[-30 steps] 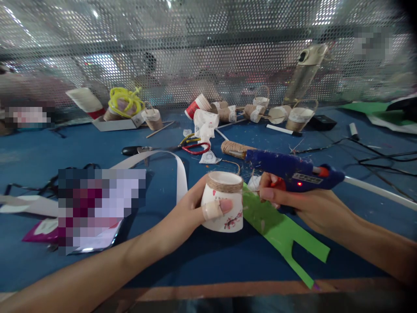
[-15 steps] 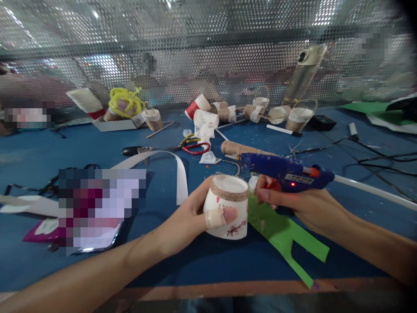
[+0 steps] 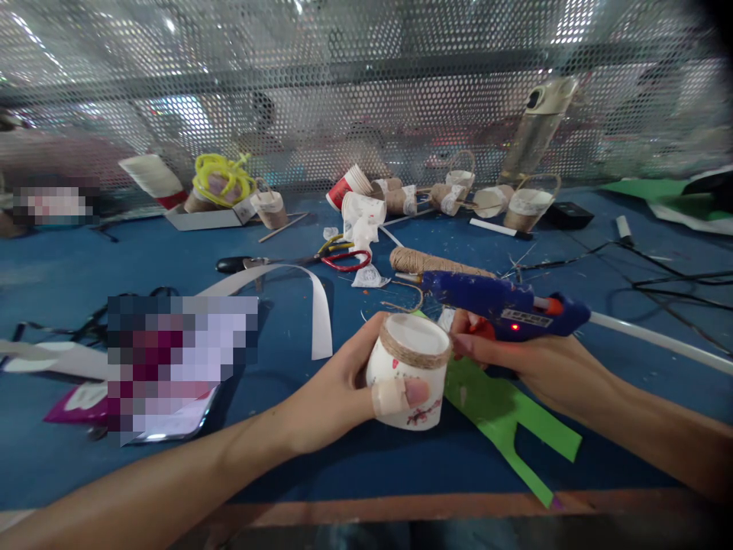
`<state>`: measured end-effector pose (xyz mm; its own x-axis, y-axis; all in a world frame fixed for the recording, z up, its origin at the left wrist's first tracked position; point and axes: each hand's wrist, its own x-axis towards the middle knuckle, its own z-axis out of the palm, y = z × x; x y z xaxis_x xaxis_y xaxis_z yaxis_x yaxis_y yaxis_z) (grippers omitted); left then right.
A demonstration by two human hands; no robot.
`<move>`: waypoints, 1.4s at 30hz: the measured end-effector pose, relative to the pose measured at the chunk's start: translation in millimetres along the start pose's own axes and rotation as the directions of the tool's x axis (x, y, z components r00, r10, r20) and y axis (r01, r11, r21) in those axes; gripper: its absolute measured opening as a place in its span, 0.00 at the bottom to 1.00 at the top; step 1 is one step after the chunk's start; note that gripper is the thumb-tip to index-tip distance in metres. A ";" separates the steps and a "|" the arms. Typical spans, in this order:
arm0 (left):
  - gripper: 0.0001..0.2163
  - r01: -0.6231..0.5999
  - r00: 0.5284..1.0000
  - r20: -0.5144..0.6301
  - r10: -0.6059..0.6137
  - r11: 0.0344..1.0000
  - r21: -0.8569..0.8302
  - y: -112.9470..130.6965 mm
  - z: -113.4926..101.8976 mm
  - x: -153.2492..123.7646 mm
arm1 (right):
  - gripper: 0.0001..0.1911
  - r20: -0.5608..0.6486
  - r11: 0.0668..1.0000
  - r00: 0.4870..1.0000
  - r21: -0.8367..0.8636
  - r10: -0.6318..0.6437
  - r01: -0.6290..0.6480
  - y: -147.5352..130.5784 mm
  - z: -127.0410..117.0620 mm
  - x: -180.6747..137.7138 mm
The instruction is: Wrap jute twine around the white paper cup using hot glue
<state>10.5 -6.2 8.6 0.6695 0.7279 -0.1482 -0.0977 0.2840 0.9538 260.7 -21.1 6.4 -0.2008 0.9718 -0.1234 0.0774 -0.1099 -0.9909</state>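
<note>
My left hand [image 3: 343,386] is wrapped round a small white paper cup [image 3: 409,374] turned bottom up, with jute twine wound round its top edge and a red flower print low on its side. A plaster covers my left thumb. My right hand [image 3: 515,363] grips a blue hot glue gun [image 3: 504,303], a finger on its orange trigger and a red light showing on its body. The gun's nozzle points left, just behind the cup. A green paper cut-out [image 3: 504,416] lies on the blue table under the cup and my right hand.
A jute twine spool [image 3: 413,260], red and yellow scissors [image 3: 343,256] and a white paper strip [image 3: 318,305] lie behind the cup. Several twine-wrapped cups [image 3: 515,205] stand at the back by a perforated metal screen. Cables [image 3: 676,279] run on the right.
My left hand has brought the cup a little to the right and nearer to me. The glue gun has dropped lower and shifted left, closer to the cup.
</note>
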 end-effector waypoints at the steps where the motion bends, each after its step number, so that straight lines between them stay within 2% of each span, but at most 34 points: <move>1: 0.24 -0.001 1.000 0.005 0.001 1.000 0.014 -0.5 -0.6 -0.2 | 0.11 0.000 1.000 1.000 -0.003 0.005 -0.005 0.1 -0.1 -0.3; 10: 0.26 0.037 0.999 0.003 -0.038 0.999 0.013 -3.2 -2.6 0.5 | 0.15 -0.075 0.998 0.997 -0.063 -0.010 0.005 -7.5 5.9 -3.3; 15: 0.29 0.068 0.998 -0.008 -0.068 0.998 -0.001 0.3 -2.4 1.5 | 0.17 -0.125 1.000 0.992 -0.014 0.025 -0.027 -7.9 7.1 -4.8; 20: 0.27 0.047 0.999 -0.024 -0.046 0.998 0.031 -1.8 -2.2 2.4 | 0.19 -0.174 0.997 0.982 -0.024 0.070 -0.075 -10.0 8.0 -6.4; 25: 0.22 0.016 0.999 0.028 -0.016 1.000 0.009 -1.9 -1.7 2.7 | 0.19 -0.191 0.994 0.976 0.013 0.107 -0.106 -12.3 10.5 -6.6; 32: 0.23 0.027 0.999 0.044 -0.027 1.000 0.000 -0.6 -1.7 2.2 | 0.17 -0.160 0.999 0.986 0.011 0.053 -0.052 -10.3 10.1 -8.0; 38: 0.24 0.029 1.000 0.005 -0.028 0.999 -0.023 -6.7 -4.2 6.5 | 0.19 -0.247 0.997 0.968 -0.054 0.034 -0.049 -3.4 9.4 -5.7; 42: 0.27 -0.034 0.998 -0.052 0.029 0.995 -0.091 -12.2 -5.5 8.1 | 0.19 -0.258 0.995 0.966 -0.095 -0.015 -0.010 -0.1 8.0 -5.5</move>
<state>13.0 -0.4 -5.7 0.6269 0.7676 -0.1336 -0.1867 0.3145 0.9307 254.0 -28.1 6.7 0.0571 0.9943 -0.0905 0.1718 -0.0991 -0.9801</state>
